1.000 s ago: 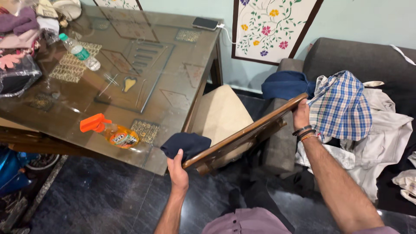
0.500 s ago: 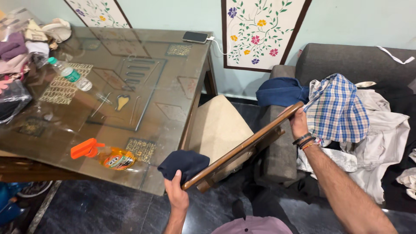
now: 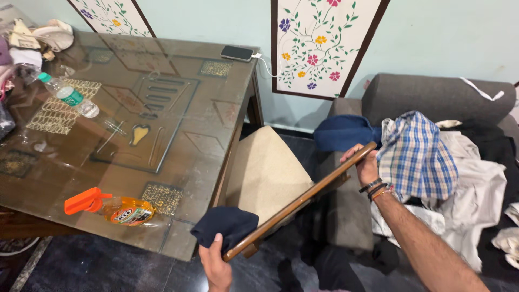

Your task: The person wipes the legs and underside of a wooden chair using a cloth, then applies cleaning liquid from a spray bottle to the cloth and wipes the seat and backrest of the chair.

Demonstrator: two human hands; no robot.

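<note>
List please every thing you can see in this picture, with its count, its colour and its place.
chair: one, brown frame, cream seat, at table edge
cloth: one, dark navy, in left hand
spray bottle: one, orange, lying on table
water bottle: one, clear, green cap, lying on table
phone: one, dark, table's far corner
table: one, brown, glass-topped
sofa: one, grey, right
checked shirt: one, blue-white, on sofa
left hand: holds cloth
right hand: grips chair back
</note>
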